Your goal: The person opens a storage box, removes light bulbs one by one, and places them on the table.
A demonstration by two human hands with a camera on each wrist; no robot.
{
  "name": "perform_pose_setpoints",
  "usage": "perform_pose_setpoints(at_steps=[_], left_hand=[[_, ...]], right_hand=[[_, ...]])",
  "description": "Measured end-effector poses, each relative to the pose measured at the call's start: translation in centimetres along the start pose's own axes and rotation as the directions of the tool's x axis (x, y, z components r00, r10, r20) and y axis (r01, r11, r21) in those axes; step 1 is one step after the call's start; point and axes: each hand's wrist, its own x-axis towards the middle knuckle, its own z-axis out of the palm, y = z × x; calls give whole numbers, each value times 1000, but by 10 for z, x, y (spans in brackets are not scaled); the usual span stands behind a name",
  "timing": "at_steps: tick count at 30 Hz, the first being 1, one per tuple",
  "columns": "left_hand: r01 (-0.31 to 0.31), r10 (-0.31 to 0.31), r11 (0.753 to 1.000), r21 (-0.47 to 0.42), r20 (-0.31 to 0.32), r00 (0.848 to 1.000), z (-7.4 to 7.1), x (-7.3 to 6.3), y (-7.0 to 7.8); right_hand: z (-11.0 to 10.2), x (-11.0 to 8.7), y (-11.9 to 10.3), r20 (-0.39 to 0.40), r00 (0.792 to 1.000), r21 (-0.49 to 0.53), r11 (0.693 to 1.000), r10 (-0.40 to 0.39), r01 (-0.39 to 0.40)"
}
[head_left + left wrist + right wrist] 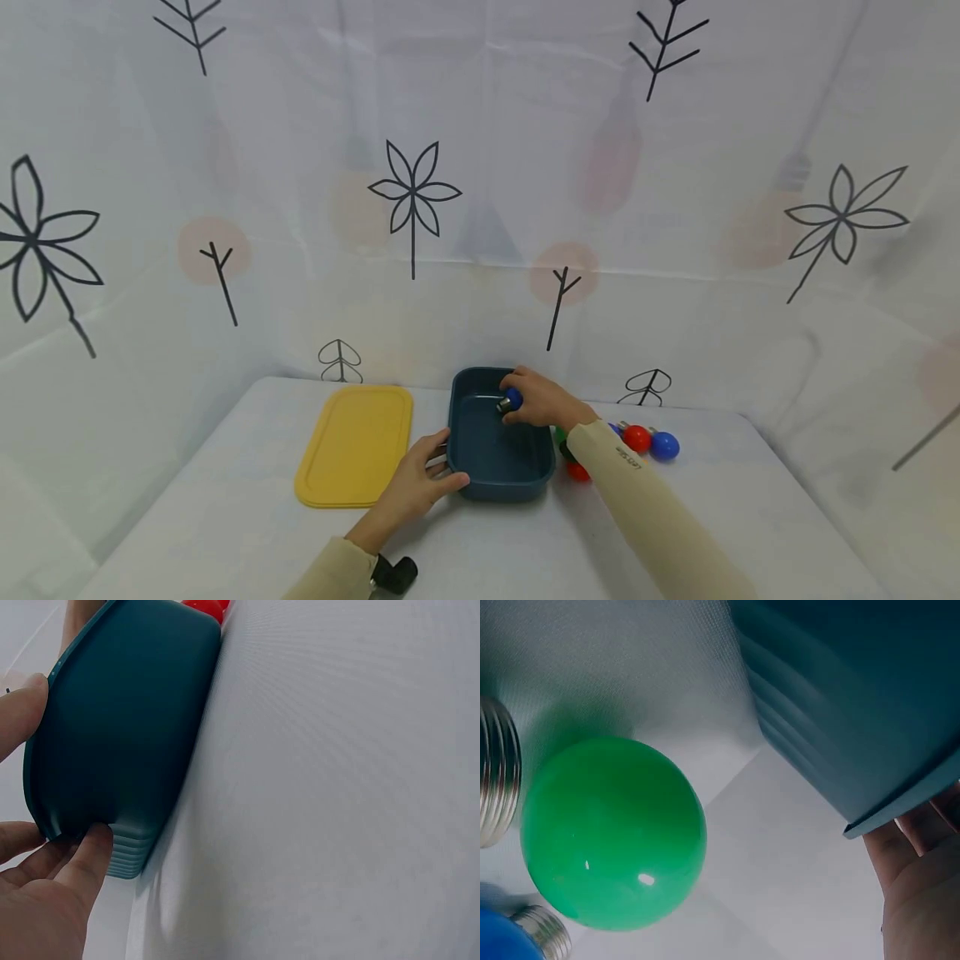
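Observation:
A dark teal plastic bin point(497, 492) stands in the middle of the table. My left hand point(416, 485) grips its near left corner; in the left wrist view the thumb point(24, 712) lies at the rim and the fingers point(90, 859) are against the outer wall. Inside the bin's outline in the head view, my right hand point(547, 402) holds a small blue light bulb point(514, 397), its metal screw base pointing left. The right wrist view hides that bulb behind the bin wall, with part of the hand point(926, 892) showing past the rim.
Right of the bin lie several coloured bulbs, among them a red bulb point(637, 438), a blue bulb point(664, 446) and a green bulb point(615, 834); the right forearm partly covers them. A yellow lid point(356, 446) lies flat at the left. A patterned white curtain point(480, 208) hangs behind the table.

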Motion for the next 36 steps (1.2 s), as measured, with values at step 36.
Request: perform_pose_setpoints(at_steps=[36], left_hand=[[2,-2,1000,-6,11,1000,-1,0,0]], right_hand=[[11,4,-5,36,998,-27,999,-45,46]])
